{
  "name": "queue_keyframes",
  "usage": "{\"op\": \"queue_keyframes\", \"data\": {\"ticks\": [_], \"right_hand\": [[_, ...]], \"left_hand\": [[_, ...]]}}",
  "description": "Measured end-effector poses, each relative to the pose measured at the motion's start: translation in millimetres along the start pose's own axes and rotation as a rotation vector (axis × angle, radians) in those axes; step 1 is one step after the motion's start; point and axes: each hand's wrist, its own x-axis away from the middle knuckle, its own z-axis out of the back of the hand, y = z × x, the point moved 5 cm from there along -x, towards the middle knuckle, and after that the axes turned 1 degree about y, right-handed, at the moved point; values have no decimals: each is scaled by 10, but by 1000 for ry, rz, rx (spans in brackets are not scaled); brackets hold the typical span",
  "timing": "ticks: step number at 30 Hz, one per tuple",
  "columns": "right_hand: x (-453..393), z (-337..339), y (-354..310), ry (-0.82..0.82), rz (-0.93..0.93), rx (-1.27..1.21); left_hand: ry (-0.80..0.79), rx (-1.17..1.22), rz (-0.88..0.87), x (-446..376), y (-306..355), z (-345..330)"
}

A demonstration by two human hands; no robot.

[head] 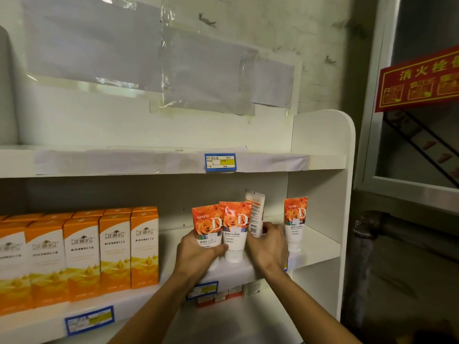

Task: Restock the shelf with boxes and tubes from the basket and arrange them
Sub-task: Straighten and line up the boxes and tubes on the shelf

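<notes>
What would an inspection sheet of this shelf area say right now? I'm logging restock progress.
Surface: white middle shelf, price tags on its front edge.
Job's things: orange boxes in rows at left; three rose tubes upright, one standing apart at right; a fourth tube turned sideways.
Clutter: small boxes on the shelf below.
Grips: left hand holds the leftmost tube; right hand holds the sideways tube.
Cables: nothing seen.
Surroundings: taped paper above; red sign at right.

We see a marked white wall (285,28) with taped grey sheets (139,53); right of it, a red sign (419,80) and a dark pipe (377,222).
</notes>
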Motion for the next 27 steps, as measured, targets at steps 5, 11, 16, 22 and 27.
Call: {"op": "queue_keyframes", "data": {"ticks": [5, 11, 16, 22, 27], "right_hand": [[73, 141, -15, -81, -25, 123], [27, 122, 13, -306, 37, 182], [84, 183, 64, -241, 21, 186], [190, 243, 35, -105, -29, 181], [202, 259, 91, -169, -63, 78]], "left_hand": [[4, -5, 9, 6, 3, -4], [-1, -10, 3, 3, -1, -1], [-12, -8, -2, -9, -12, -10], [-17, 3, -8, -5, -16, -9], [-30, 5, -4, -10, -28, -13]]}}
